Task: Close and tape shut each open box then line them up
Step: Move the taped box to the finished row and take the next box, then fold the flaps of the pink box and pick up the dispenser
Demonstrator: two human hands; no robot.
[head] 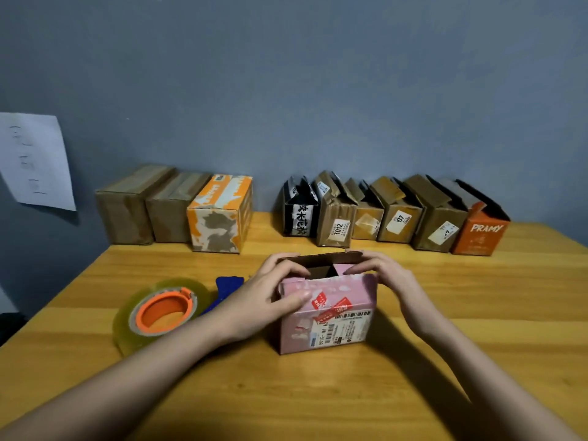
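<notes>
On the wooden table [445, 361], three shut boxes [178, 211] stand along the wall at the left and six open ones [394, 214] at the right. The pink box [324, 316] sits near the front, top still gaping. The left hand [270, 294] and right hand [378, 278] curl over its side flaps. She'd best fold these flat, keep one hand pressing, then reach for the tape roll [159, 310] just beside.

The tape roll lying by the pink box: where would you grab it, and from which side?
Judging by its pose, from above. The tape roll lies flat on the table, orange core up, so fingers can hook into the core while the thumb clamps the outer rim.
</notes>
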